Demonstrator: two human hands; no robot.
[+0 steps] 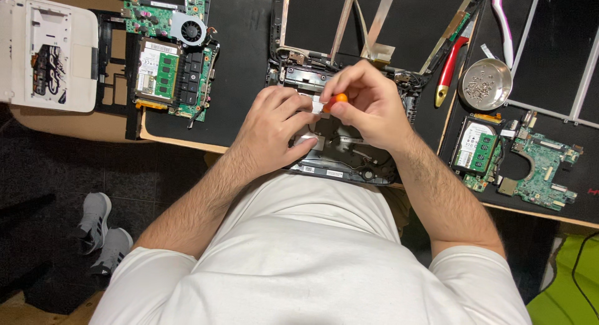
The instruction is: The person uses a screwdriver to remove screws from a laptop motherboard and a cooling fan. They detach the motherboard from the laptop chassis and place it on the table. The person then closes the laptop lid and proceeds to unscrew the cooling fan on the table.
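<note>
Two hands: both over the opened laptop base (340, 153) at the near edge of the desk
Right hand (368, 106): fingers closed round an orange-handled screwdriver (337, 100); thumb and forefinger pinch the orange top; shaft hidden under the fingers, so its tip cannot be seen
Left hand (274, 128): lies flat, palm down, on the laptop base; fingers slightly curled, holding nothing that I can make out; fingertips just beside the orange handle
Laptop base: dark, cover off, inner parts exposed; sits between the two forearms, touching the person's white shirt (312, 256) at its near edge; the spot under the screwdriver is hidden by the hands
Behind the base: dark screen panel (399, 19) lying flat with metal strips across it; still hinged or loose, cannot tell
Right of it: red-handled tool (448, 69) lying on the desk; round metal dish (485, 83) of small screws just beside it (screws too small to count)
Far right: green circuit board (543, 166) with a memory module, well apart from the hands
Left side: second green board with round fan (171, 56), on a black mat (240, 69); white plastic casing (47, 50) at the desk's left end
Floor: grey shoes (100, 231) below the desk, left of the person
</note>
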